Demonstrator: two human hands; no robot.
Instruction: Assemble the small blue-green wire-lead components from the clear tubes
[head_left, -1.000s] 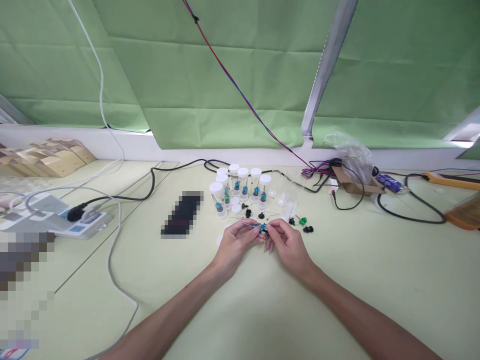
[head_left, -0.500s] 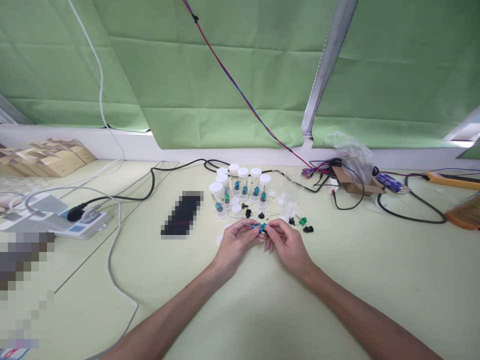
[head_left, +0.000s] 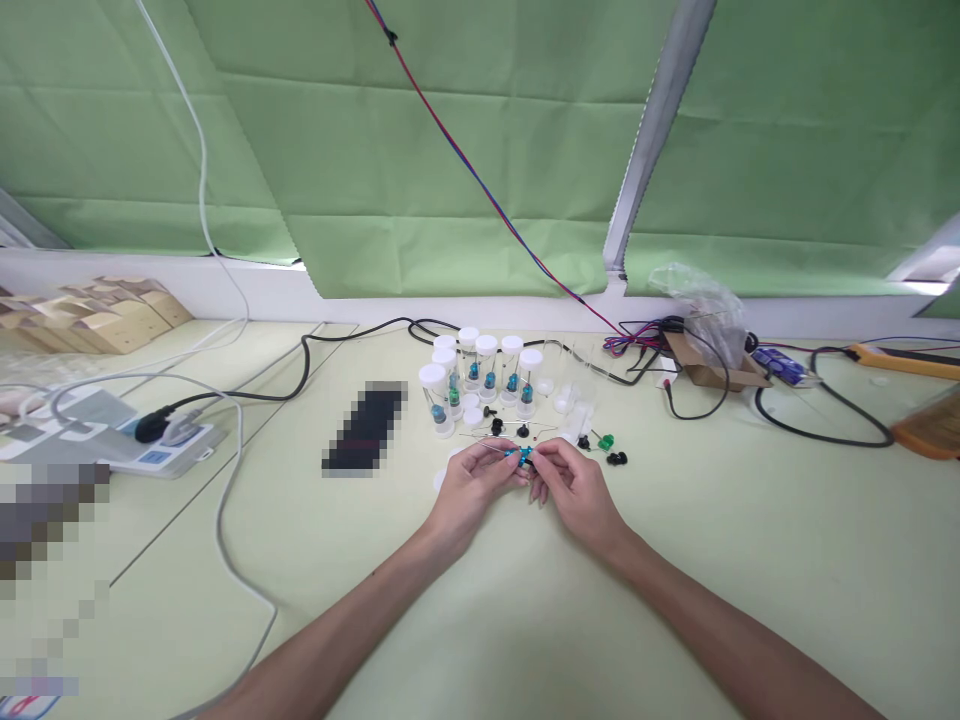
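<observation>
My left hand (head_left: 480,487) and my right hand (head_left: 576,487) meet over the table, pinching one small blue part (head_left: 526,455) between them. A bit of black shows on its right side, and thin metal wires stick out past my left fingers. Much of the part is hidden by my fingertips. Just beyond my hands lie a black knob-like piece (head_left: 496,427) and another black piece (head_left: 523,431). Clear tubes with white caps (head_left: 486,370) stand behind, several holding similar blue parts. A green part (head_left: 605,441) lies to the right of my right hand, near a small black piece (head_left: 617,459).
Left of the tubes lies a dark, pixelated flat object (head_left: 365,430). A power strip (head_left: 161,450) with cables sits at far left, before cardboard boxes (head_left: 112,318). Clear empty containers (head_left: 577,385), an open cardboard box (head_left: 712,368) and tangled wires (head_left: 637,338) are at the back right.
</observation>
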